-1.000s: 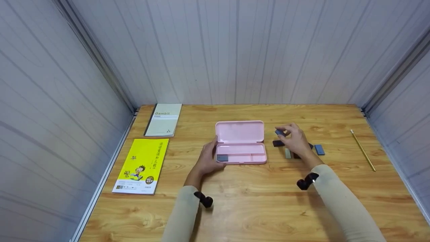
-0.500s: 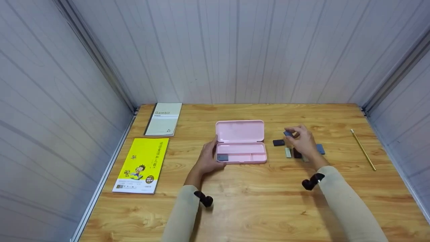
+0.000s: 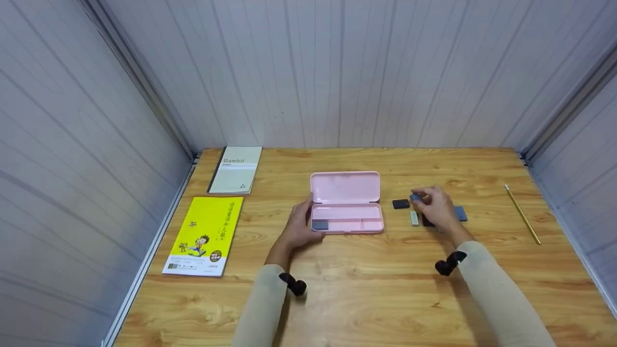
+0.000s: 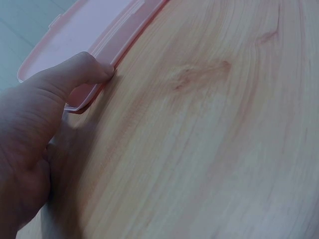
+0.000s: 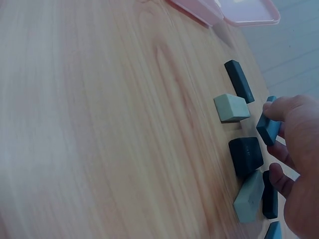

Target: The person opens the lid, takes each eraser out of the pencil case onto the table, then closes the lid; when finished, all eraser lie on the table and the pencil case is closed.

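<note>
A pink pencil case (image 3: 346, 212) lies with its lid up on the wooden table. A dark grey eraser (image 3: 320, 225) sits in its front left compartment. My left hand (image 3: 300, 229) grips the case's left end, the thumb along the front edge in the left wrist view. To the right of the case, my right hand (image 3: 437, 207) pinches a blue eraser (image 5: 269, 122) between thumb and fingers. Around it on the table are a black eraser (image 3: 400, 204), a pale green eraser (image 3: 414, 219), a thicker black eraser (image 5: 246, 156), another green eraser (image 5: 248, 196) and another blue eraser (image 3: 461, 213).
A gold pencil (image 3: 523, 214) lies at the far right. On the left are a yellow book (image 3: 205, 231) and, behind it, a pale notebook (image 3: 235, 171). Panelled walls stand along the back and both sides.
My right hand has moved right and a little nearer with the blue eraser, away from the case and the black eraser. My left hand stays at the pencil case.
</note>
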`<state>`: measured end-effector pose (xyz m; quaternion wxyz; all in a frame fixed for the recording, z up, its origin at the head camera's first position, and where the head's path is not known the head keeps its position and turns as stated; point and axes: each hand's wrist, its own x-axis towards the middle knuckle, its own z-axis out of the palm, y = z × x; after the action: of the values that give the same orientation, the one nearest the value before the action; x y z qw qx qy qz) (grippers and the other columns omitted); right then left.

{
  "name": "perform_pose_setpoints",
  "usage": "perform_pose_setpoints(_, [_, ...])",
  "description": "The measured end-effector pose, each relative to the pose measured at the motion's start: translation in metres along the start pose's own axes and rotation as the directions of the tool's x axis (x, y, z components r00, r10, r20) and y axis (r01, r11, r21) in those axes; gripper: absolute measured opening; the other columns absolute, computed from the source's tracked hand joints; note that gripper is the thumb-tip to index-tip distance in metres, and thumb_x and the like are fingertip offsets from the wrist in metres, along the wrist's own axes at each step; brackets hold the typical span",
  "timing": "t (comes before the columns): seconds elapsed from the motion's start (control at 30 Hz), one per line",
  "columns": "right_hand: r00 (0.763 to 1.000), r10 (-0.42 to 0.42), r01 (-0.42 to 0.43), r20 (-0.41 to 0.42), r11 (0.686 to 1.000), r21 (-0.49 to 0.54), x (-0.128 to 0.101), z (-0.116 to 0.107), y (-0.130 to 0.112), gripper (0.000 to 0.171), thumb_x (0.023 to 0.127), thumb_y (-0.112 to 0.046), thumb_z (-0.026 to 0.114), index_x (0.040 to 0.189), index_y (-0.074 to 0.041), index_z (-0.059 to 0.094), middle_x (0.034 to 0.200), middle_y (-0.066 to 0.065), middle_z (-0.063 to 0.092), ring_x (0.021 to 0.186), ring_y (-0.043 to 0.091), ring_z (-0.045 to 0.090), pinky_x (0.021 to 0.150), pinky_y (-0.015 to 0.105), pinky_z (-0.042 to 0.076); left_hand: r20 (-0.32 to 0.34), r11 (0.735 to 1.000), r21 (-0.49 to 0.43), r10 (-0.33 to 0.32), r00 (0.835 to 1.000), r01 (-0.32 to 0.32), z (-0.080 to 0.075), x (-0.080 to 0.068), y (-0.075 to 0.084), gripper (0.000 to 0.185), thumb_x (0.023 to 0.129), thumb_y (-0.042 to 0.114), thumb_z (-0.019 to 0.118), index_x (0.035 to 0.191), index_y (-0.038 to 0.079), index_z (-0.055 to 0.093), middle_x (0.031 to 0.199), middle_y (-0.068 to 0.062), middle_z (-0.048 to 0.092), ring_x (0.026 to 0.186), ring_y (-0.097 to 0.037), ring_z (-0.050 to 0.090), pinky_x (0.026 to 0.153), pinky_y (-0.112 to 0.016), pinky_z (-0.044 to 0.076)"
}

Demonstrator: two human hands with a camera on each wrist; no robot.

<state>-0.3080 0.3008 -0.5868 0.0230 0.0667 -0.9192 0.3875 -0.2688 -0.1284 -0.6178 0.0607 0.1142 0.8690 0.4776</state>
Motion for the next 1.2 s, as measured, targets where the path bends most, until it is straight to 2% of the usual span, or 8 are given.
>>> perform_pose_setpoints(0.17, [1.000, 0.012, -0.012, 0.013, 1.000, -0.006, 0.000, 0.000, 0.003, 0.037, 0.109, -0.010, 0.072, 0.145, -0.003, 0.073, 0.132, 0.025, 0.063, 0.107, 0.034, 0.069, 0.079, 0.023, 0.051, 0.000, 1.000, 0.000, 0.011, 1.000, -0.011, 0.000, 0.000, -0.001, 0.127, 0.080, 0.019, 0.097, 0.181, 0.010, 0.021, 0.180, -0.019, 0.042, 0.168, -0.042, 0.032, 0.141, -0.060, 0.027])
perform_pose_setpoints(0.43, [1.000, 0.010, -0.010, 0.012, 1.000, 0.004, -0.001, 0.000, 0.005, 0.037, 0.110, -0.011, 0.071, 0.146, -0.003, 0.072, 0.133, 0.026, 0.063, 0.118, 0.044, 0.070, 0.097, 0.051, 0.058, -0.005, 1.000, -0.012, 0.017, 1.000, -0.017, 0.000, 0.002, -0.003, 0.127, 0.079, 0.017, 0.097, 0.181, 0.009, 0.022, 0.179, -0.020, 0.043, 0.167, -0.042, 0.033, 0.141, -0.060, 0.029])
perform_pose_setpoints(0.5, [1.000, 0.006, -0.006, 0.007, 1.000, 0.000, -0.001, -0.001, 0.005, 0.037, 0.109, -0.009, 0.071, 0.146, -0.003, 0.073, 0.132, 0.026, 0.064, 0.116, 0.043, 0.070, 0.096, 0.050, 0.059, -0.005, 1.000, -0.009, 0.022, 1.000, -0.022, 0.001, 0.003, -0.003, 0.127, 0.079, 0.017, 0.097, 0.181, 0.008, 0.021, 0.179, -0.020, 0.043, 0.167, -0.042, 0.033, 0.141, -0.060, 0.028])
perform_pose_setpoints(0.7, [1.000, -0.007, 0.007, 0.014, 1.000, 0.004, -0.002, -0.002, 0.001, 0.037, 0.109, -0.009, 0.071, 0.146, -0.003, 0.073, 0.132, 0.025, 0.064, 0.113, 0.038, 0.069, 0.086, 0.029, 0.054, -0.004, 1.000, 0.003, 0.028, 1.000, -0.028, 0.001, 0.002, -0.002, 0.127, 0.079, 0.017, 0.098, 0.180, 0.006, 0.022, 0.179, -0.019, 0.044, 0.167, -0.043, 0.033, 0.141, -0.060, 0.028])
perform_pose_setpoints(0.8, [0.999, -0.027, 0.027, 0.024, 1.000, 0.012, -0.003, -0.001, -0.002, 0.037, 0.109, -0.007, 0.071, 0.145, -0.002, 0.073, 0.131, 0.026, 0.064, 0.111, 0.037, 0.068, 0.083, 0.024, 0.052, 0.003, 1.000, 0.009, 0.025, 1.000, -0.025, 0.000, 0.002, -0.002, 0.127, 0.080, 0.018, 0.097, 0.181, 0.008, 0.021, 0.180, -0.019, 0.043, 0.168, -0.042, 0.032, 0.142, -0.059, 0.028])
perform_pose_setpoints(0.9, [0.999, -0.038, 0.038, 0.037, 0.999, -0.001, -0.006, 0.002, -0.005, 0.037, 0.109, -0.006, 0.071, 0.145, -0.002, 0.073, 0.131, 0.025, 0.065, 0.109, 0.035, 0.067, 0.082, 0.027, 0.052, 0.013, 1.000, 0.002, 0.023, 1.000, -0.023, -0.001, 0.001, -0.001, 0.128, 0.080, 0.020, 0.097, 0.181, 0.010, 0.020, 0.181, -0.019, 0.041, 0.168, -0.042, 0.032, 0.141, -0.060, 0.028])
perform_pose_setpoints(1.07, [0.996, -0.065, 0.067, 0.055, 0.998, -0.020, -0.009, 0.010, -0.012, 0.037, 0.107, -0.005, 0.073, 0.143, -0.004, 0.075, 0.131, 0.026, 0.067, 0.110, 0.036, 0.067, 0.090, 0.038, 0.052, 0.028, 0.999, -0.004, 0.046, 0.999, -0.046, -0.003, 0.001, -0.004, 0.128, 0.076, 0.018, 0.094, 0.181, 0.008, 0.021, 0.182, -0.020, 0.038, 0.168, -0.043, 0.031, 0.141, -0.061, 0.027])
perform_pose_setpoints(1.2, [0.994, -0.096, 0.097, 0.056, 0.995, -0.013, -0.010, 0.016, -0.020, 0.037, 0.104, -0.001, 0.074, 0.140, -0.003, 0.077, 0.129, 0.026, 0.067, 0.109, 0.036, 0.067, 0.092, 0.038, 0.052, 0.046, 0.997, 0.029, 0.063, 0.997, -0.065, -0.004, 0.002, -0.005, 0.127, 0.075, 0.017, 0.088, 0.181, 0.007, 0.019, 0.181, -0.022, 0.037, 0.169, -0.044, 0.030, 0.141, -0.061, 0.026])
